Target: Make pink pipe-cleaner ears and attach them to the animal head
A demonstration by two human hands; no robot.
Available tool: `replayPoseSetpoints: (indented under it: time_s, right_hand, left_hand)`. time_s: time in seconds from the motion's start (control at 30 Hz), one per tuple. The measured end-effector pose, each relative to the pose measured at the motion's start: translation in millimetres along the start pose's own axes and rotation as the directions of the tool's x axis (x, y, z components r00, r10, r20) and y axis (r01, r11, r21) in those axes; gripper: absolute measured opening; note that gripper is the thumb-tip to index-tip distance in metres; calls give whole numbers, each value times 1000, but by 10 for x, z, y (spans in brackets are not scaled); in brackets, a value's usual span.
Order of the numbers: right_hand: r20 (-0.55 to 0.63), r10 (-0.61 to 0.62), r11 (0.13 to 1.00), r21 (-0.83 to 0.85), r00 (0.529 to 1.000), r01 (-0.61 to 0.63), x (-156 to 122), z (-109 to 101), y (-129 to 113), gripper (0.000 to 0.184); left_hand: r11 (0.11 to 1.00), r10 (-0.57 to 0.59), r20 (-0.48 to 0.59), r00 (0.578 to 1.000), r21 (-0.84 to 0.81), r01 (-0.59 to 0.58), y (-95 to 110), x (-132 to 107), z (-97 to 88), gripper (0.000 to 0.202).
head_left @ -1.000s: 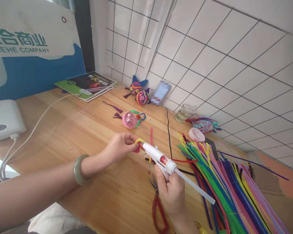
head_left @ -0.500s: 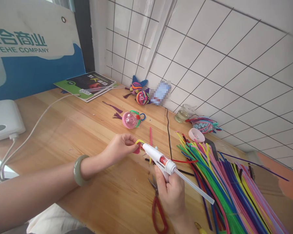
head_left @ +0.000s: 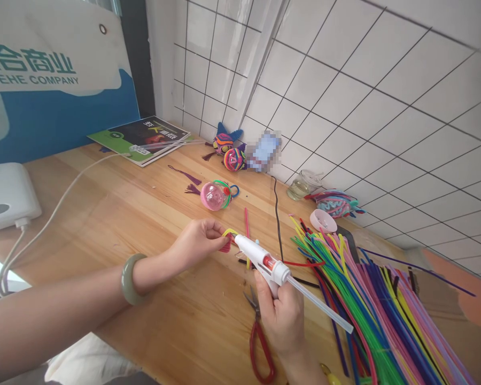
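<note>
My left hand (head_left: 200, 239) pinches a small pink-red piece of pipe cleaner work (head_left: 226, 247) with a yellow strand (head_left: 229, 231) along its top. In my right hand (head_left: 282, 318) is a white glue gun (head_left: 251, 250), gripped by its handle, a clear glue stick (head_left: 323, 306) poking out of the back. The nozzle points left and meets the yellow strand near my left fingertips; whether it touches, I cannot tell. Red-handled scissors (head_left: 260, 347) lie beside my right hand. Beyond my hands rests a clear pink ball (head_left: 214, 196) with green and blue loops and a purple tassel.
A large bundle of coloured pipe cleaners (head_left: 369, 299) spreads over the right side. Towards the wall are two finished fish-like crafts (head_left: 234, 159), a phone (head_left: 264, 151), a glass jar (head_left: 302, 186) and a pink lid (head_left: 323, 220). A black cord (head_left: 276, 208) crosses the table.
</note>
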State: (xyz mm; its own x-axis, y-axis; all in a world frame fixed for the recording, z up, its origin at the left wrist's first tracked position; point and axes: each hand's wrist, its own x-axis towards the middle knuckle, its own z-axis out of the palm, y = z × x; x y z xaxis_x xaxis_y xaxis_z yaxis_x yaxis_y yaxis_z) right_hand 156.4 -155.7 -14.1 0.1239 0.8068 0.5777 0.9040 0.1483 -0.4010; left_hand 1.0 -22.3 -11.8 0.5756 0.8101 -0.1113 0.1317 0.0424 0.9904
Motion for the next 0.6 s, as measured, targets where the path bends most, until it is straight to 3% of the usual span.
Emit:
replayPoseSetpoints:
  time_s: [0.6]
  right_hand:
    - [-32,-9,1000,-26,999,8,1,5,-9,21]
  left_hand:
    - [1000,9,2,1000,0,-9,-12,2,-2,26]
